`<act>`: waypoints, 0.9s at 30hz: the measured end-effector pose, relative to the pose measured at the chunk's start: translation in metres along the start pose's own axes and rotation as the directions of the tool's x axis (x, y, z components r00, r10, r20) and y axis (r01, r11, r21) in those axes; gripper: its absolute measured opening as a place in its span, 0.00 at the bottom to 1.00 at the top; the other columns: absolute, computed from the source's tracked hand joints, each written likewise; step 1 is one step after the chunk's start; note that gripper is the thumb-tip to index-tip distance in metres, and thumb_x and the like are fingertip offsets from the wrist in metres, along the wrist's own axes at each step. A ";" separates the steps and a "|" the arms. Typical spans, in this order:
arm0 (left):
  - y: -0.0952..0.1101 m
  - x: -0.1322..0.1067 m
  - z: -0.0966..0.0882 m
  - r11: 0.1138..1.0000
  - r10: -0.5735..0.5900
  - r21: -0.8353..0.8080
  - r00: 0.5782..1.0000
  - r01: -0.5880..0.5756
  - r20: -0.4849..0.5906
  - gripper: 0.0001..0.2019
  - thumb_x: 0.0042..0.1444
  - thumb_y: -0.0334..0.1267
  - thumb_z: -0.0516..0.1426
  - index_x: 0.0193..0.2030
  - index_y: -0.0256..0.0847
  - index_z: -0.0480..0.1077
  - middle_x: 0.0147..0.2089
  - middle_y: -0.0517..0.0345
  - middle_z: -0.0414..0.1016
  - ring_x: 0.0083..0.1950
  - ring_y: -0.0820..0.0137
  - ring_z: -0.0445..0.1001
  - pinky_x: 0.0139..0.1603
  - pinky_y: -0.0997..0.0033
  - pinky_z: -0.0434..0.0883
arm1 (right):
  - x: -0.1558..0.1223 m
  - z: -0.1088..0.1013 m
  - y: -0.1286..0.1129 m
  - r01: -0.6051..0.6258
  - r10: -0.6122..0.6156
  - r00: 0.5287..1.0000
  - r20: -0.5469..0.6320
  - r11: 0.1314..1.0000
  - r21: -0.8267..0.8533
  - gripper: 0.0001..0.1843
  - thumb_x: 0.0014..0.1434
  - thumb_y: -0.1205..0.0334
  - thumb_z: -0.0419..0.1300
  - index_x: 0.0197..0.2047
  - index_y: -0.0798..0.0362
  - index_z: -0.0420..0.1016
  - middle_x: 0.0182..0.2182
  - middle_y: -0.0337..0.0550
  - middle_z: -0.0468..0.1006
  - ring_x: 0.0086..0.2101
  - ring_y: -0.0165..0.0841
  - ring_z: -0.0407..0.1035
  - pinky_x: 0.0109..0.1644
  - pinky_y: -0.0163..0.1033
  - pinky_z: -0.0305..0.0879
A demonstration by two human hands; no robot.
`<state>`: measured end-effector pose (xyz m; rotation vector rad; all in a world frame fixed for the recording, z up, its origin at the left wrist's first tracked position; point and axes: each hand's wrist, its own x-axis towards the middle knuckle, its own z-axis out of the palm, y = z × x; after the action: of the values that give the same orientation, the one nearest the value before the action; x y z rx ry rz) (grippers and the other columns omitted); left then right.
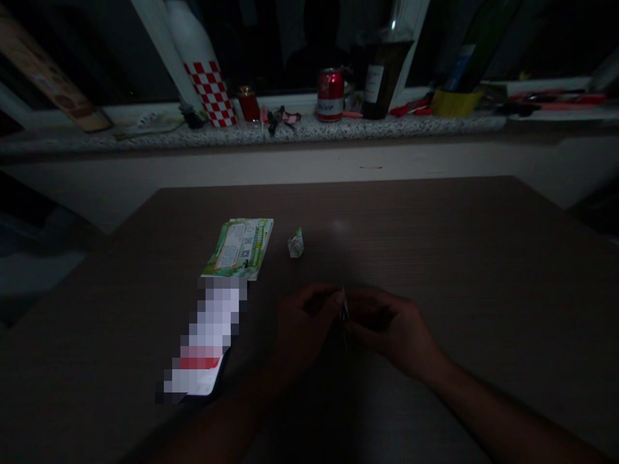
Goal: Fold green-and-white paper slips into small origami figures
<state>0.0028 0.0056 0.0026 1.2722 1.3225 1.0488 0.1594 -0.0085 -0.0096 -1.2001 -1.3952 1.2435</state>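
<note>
My left hand (302,325) and my right hand (394,328) meet over the near middle of the brown table (459,258), fingers pinched together on a small thin folded piece of paper (343,309) held upright between them. The light is dim, so the piece's detail is hard to read. A small folded paper figure (296,244) lies on the table just beyond my hands. A green and white printed packet (240,248) lies to the left of it.
A long white and red item (206,341), blurred out, lies left of my left hand. The stone windowsill (271,132) behind holds a red-and-white checked bottle (206,71), a red can (330,95), a dark bottle (382,77), a yellow tape roll (454,102) and red tools.
</note>
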 end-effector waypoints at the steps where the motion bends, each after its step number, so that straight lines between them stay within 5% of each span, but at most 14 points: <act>1: -0.001 0.000 0.000 1.000 0.014 -0.005 0.999 -0.013 0.030 0.07 0.52 0.37 0.62 0.37 0.39 0.76 0.35 0.57 0.81 0.37 0.68 0.78 0.37 0.74 0.73 | 0.000 0.000 0.001 0.006 -0.006 1.000 -0.002 1.000 0.011 0.15 0.46 0.69 0.67 0.40 0.52 0.78 0.30 0.39 0.82 0.29 0.31 0.76 0.32 0.33 0.73; 7: -0.006 0.000 -0.001 1.000 0.029 -0.011 0.993 -0.028 0.111 0.08 0.52 0.37 0.62 0.39 0.39 0.76 0.38 0.56 0.81 0.40 0.67 0.78 0.40 0.73 0.73 | 0.002 -0.002 0.006 0.027 -0.026 1.000 -0.015 0.998 0.052 0.10 0.51 0.65 0.63 0.40 0.52 0.78 0.30 0.40 0.82 0.30 0.31 0.76 0.33 0.34 0.72; 14: -0.007 -0.002 0.002 0.999 0.019 0.026 0.990 -0.023 0.136 0.08 0.53 0.37 0.61 0.40 0.39 0.76 0.38 0.56 0.81 0.40 0.66 0.78 0.39 0.72 0.74 | 0.003 -0.002 0.009 0.045 -0.069 0.986 -0.149 0.986 -0.163 0.03 0.51 0.65 0.62 0.29 0.53 0.77 0.23 0.39 0.79 0.24 0.30 0.73 0.27 0.33 0.68; 20: -0.011 -0.002 0.006 0.988 0.081 0.123 0.991 -0.094 0.105 0.09 0.53 0.34 0.59 0.43 0.41 0.74 0.40 0.56 0.80 0.40 0.67 0.78 0.40 0.71 0.73 | 0.003 0.001 0.011 0.063 -0.114 0.976 -0.183 0.963 -0.263 0.05 0.53 0.61 0.63 0.31 0.53 0.78 0.25 0.41 0.81 0.25 0.32 0.74 0.29 0.35 0.70; 27: -0.003 0.001 0.007 0.998 -0.017 0.067 0.999 0.014 0.051 0.11 0.47 0.28 0.60 0.40 0.38 0.72 0.37 0.54 0.80 0.37 0.66 0.79 0.36 0.71 0.73 | 0.001 0.003 0.013 0.091 -0.157 0.970 -0.185 0.943 -0.321 0.02 0.52 0.64 0.63 0.31 0.52 0.74 0.24 0.40 0.78 0.25 0.32 0.73 0.28 0.34 0.69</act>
<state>0.0091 0.0057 -0.0016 1.3277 1.3360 0.9624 0.1578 -0.0073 -0.0226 -1.3870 -1.5192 0.8018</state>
